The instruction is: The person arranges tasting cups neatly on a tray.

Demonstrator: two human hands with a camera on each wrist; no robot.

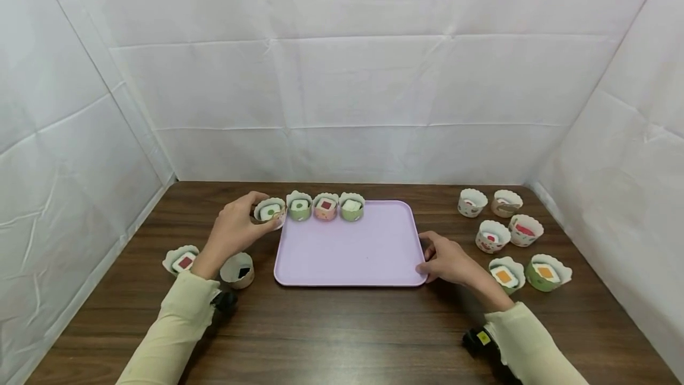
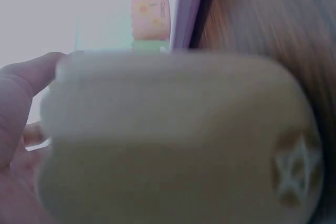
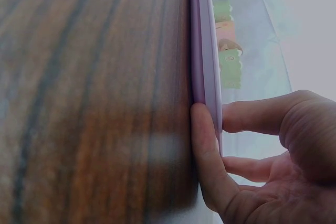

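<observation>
Cropped tray, blurred cup, left wrist view

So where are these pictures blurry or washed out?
Left wrist: the tan cup near the lens is blurred, upper left nearly white; right wrist: upper right washed out, soft pale glare on the table; head: fairly crisp, faint sheen on the wood.
</observation>
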